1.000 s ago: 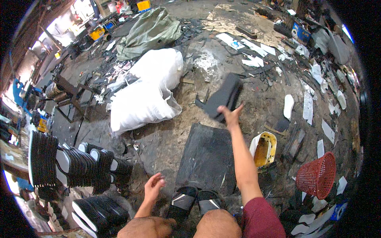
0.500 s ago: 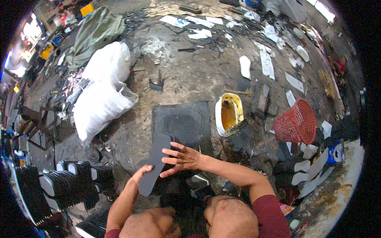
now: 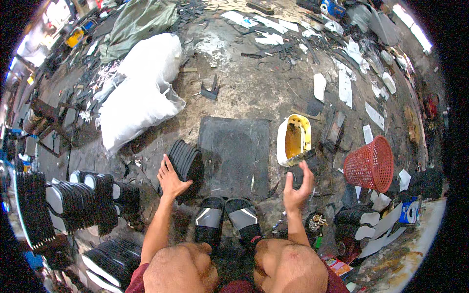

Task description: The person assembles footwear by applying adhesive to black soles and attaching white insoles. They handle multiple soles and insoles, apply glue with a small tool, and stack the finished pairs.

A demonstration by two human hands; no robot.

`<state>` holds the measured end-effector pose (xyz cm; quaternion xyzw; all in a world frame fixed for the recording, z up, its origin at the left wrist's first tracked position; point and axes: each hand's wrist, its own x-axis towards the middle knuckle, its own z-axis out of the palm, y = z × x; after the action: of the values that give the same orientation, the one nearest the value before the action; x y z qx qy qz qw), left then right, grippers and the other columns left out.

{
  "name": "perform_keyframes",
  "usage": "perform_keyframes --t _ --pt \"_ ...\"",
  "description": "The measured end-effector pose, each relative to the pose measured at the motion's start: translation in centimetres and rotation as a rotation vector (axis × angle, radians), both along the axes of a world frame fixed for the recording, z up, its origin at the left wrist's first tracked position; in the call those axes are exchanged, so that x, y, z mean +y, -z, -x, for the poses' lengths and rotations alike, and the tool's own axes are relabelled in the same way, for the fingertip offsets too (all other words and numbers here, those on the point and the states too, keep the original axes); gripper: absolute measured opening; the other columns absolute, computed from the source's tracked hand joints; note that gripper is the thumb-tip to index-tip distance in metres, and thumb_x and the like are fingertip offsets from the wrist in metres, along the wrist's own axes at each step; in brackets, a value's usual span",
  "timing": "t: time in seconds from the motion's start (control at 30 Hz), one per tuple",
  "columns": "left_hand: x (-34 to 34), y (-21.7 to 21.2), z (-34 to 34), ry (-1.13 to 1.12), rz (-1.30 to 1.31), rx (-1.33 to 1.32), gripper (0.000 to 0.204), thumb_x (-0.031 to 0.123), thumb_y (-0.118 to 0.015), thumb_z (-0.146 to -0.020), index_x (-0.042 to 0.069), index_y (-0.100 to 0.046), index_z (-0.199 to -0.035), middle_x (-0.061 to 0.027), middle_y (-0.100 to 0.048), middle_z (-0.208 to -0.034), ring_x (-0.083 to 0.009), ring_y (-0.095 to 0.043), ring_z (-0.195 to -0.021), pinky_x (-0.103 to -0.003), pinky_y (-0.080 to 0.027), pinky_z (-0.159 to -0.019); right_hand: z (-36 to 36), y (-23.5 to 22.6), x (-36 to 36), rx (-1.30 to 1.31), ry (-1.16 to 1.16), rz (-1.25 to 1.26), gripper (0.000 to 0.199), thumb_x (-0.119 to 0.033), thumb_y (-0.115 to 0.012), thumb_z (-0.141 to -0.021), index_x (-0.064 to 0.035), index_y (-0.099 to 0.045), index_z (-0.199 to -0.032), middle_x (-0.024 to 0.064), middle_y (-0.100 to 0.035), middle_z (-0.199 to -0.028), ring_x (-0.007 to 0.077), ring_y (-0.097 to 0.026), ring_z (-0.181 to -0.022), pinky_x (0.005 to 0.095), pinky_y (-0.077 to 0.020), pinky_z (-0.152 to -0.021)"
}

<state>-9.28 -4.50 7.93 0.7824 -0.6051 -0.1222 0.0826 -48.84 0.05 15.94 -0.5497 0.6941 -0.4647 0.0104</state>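
Left hand pressing flat on one stack of black rubber soles; right hand hovering open, centre frame, over dirty concrete floor.

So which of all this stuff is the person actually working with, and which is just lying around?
In use:
left hand on a stack of black soles
right hand, open and holding nothing
dark work mat

Lying about:
white sacks
red basket
yellow-lined tub
rows of stacked soles
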Motion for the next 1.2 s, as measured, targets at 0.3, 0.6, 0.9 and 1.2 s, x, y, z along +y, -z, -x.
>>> perform_keyframes --t 0.3,0.6,0.9,1.2 --pt "-7.4 -3.4 9.5 -0.052 -0.143 1.380 0.128 0.022 -0.089 -0.062 0.001 -0.009 -0.160 -0.0235 -0.041 -0.147 -0.0329 -0.051 -0.127 -0.042 -0.046 -0.104 8.4 5.2 -2.3 -1.576 0.436 -0.109 0.064 -0.017 -0.084 -0.083 -0.0045 -0.052 -0.137 0.0103 -0.053 -0.141 0.0234 -0.052 -0.124 0.0407 -0.0414 -0.103" --pt "-7.8 -2.0 18.0 0.094 0.320 0.382 0.095 0.028 -0.086 -0.073 0.004 -0.039 -0.152 -0.0258 -0.037 -0.156 -0.0422 -0.030 -0.146 -0.050 -0.026 -0.120 8.1 -5.8 -4.3 -0.344 0.144 0.091 0.036 -0.002 -0.076 -0.083 0.0003 -0.065 -0.117 0.0123 -0.072 -0.106 0.0210 -0.068 -0.092 0.0351 -0.0537 -0.087" --pt "-6.8 -1.2 32.7 0.526 -0.270 0.959 0.105 0.014 -0.078 -0.068 -0.009 -0.017 -0.150 -0.0328 -0.061 -0.122 -0.0482 -0.060 -0.115 -0.048 -0.050 -0.099 7.2 3.4 -16.2 0.482 0.033 -0.734 0.022 -0.014 -0.071 -0.079 -0.0021 -0.067 -0.097 0.0232 -0.072 -0.091 0.0416 -0.071 -0.084 0.0510 -0.0584 -0.078" --pt "-5.7 0.8 31.6 0.605 -0.224 0.921 0.108 0.015 -0.080 -0.079 -0.003 -0.008 -0.157 -0.0268 -0.028 -0.160 -0.0345 -0.030 -0.149 -0.037 -0.030 -0.120 14.2 -3.9 -11.2 -0.316 -0.120 -0.278 0.039 -0.014 -0.075 -0.085 0.0009 -0.065 -0.119 0.0161 -0.071 -0.110 0.0271 -0.068 -0.101 0.0372 -0.0525 -0.091"
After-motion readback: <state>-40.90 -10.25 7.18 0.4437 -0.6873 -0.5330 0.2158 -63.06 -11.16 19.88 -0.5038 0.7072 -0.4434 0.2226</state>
